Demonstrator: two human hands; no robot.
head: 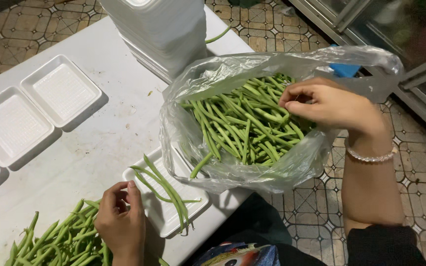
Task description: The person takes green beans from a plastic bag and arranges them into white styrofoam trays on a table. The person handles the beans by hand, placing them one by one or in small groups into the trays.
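Green beans in bag (242, 118): heaped in the clear plastic bag (213, 83), right under my right fingertips.
Right hand (329, 103): I've got it inside the bag's mouth, thumb and fingers pinched narrow among the top pods; whether a bean is actually caught between them, I cannot tell.
Left hand (120, 219): resting on the white table (99, 148), fingers loosely curled, holding nothing I can see.
Foam tray (166, 212): touching my left fingertips on their outer side, a few long beans (166, 189) lying across it.
Loose pile (60, 241): more beans just beside my left palm, on the other side.
Empty trays (35, 108): well apart from both hands, further up the table.
Tray stack (159, 29): behind the bag.
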